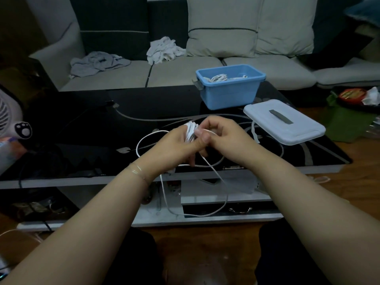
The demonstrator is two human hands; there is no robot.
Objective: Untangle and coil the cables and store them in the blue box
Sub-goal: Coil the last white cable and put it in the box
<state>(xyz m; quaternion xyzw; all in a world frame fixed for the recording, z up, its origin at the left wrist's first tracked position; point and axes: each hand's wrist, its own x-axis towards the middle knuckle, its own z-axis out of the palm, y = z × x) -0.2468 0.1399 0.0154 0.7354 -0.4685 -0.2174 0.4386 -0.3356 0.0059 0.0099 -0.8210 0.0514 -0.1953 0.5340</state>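
Glossy black glass coffee table [86,128]: near edge runs just below the grip, right edge slants away beyond the lid; bare dark surface lies left of the grip and behind it toward the sofa.

Left hand [174,147]: forearm comes in from lower left, thin clear band at the wrist; fingers curled round a small coil of thin white cable [190,131], thumb pressed up against the coil's near side.

Right hand [222,132]: forearm comes in from lower right; fingertips pinch the cable at the coil's right side, touching the left thumb; remaining fingers curled.

Thin white cable, coil portion: wound in tight turns between both hands, long axis roughly upright, tilted slightly away from the person; held above the table near its front edge; loose portion arcs out left of the grip over the glass, then hangs below the grip past the table's front edge in a long loop in front of the lower shelf.

Open rectangular blue plastic box [232,93]: behind and right of the grip on the table's far edge, well apart; white coiled cables visible inside.

Pale grey rectangular plastic lid [285,122]: right of the grip, lying flat, handle up, just in front of the box.

Light grey sofa [185,70]: behind the table, crumpled cloths on its seat.
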